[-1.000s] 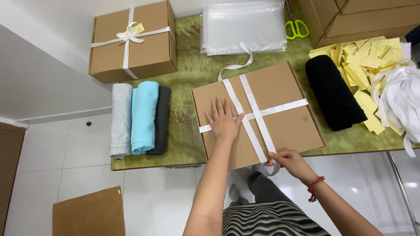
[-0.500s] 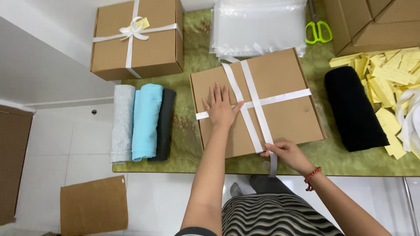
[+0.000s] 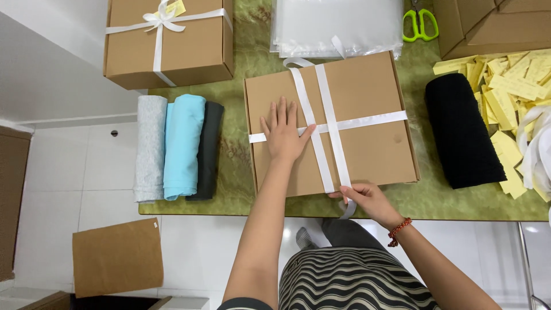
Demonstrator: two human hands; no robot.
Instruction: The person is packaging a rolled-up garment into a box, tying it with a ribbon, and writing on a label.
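Box: a flat brown cardboard box (image 3: 367,123) lay in the middle of the green table (image 3: 241,155), its near edge close to the table's near edge.
Ribbon: a white ribbon (image 3: 330,123) crossed the lid, two strands running near to far and one running left to right, meeting just left of the lid's centre.
Left hand: the left hand (image 3: 284,135) lay flat on the left part of the lid, fingers spread, thumb touching the ribbon crossing.
Right hand: the right hand (image 3: 367,201) pinched the ribbon's loose end at the box's near edge, where it curled down off the table.
Handling: the ribbon looked thin, soft and slippery, best taken by a fingertip pinch near its end; the box looked stiff and light, likely to slide unless pressed flat on the lid.
Left side: three rolled cloths (image 3: 178,148), grey, light blue and black, lay left of the box.
Far left: a second brown box tied with a white bow (image 3: 166,40) stood there.
Far side: clear plastic bags (image 3: 338,26) and green scissors (image 3: 420,26) lay beyond the box.
Right side: a black rolled cloth (image 3: 464,131) lay next to yellow paper slips (image 3: 511,86).
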